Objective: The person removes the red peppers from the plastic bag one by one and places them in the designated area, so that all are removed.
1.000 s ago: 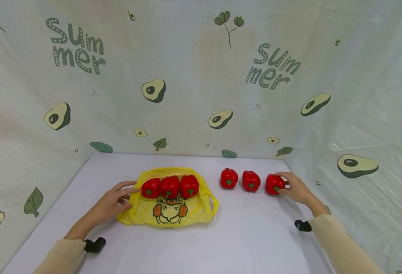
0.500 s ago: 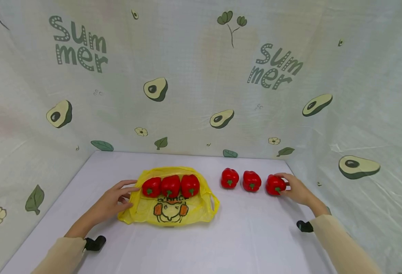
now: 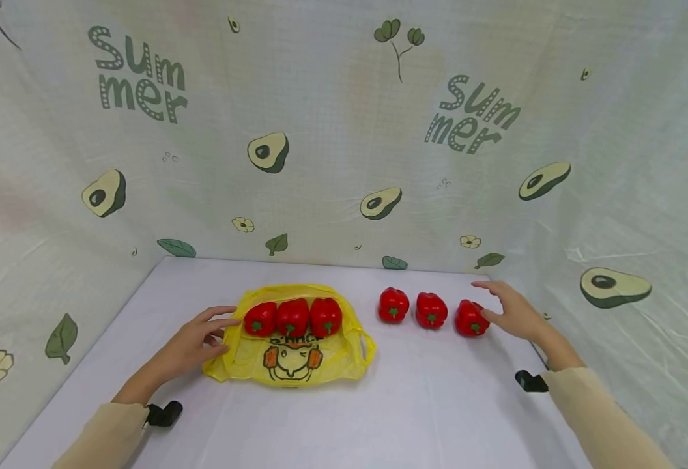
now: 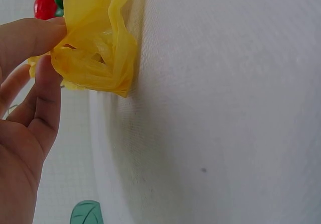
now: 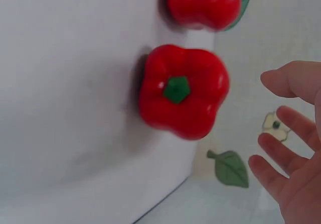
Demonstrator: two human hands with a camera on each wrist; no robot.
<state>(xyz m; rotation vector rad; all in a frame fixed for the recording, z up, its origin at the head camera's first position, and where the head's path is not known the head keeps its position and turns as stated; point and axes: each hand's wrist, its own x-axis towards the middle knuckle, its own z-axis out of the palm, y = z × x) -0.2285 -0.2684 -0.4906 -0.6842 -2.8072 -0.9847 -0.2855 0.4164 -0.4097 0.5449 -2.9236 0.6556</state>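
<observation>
A yellow plastic bag lies flat on the table, with a printed cartoon face on it. Three red bell peppers rest in a row on its far part. At the bag's left edge, my left hand holds the plastic between thumb and fingers; the left wrist view shows the bunched corner at the fingertips. To the right, three more red bell peppers stand in a row. My right hand is just beside the rightmost bell pepper, apart from it, thumb and fingers spread with nothing between them.
The pale table meets a cloth backdrop printed with avocados and leaves at the back and sides. The middle pepper and left pepper of the right row stand close together. Black straps with small devices sit at both wrists.
My right hand has let go of the rightmost bell pepper and moved off it to the right, its fingers opening. The left hand and bag have stayed put.
</observation>
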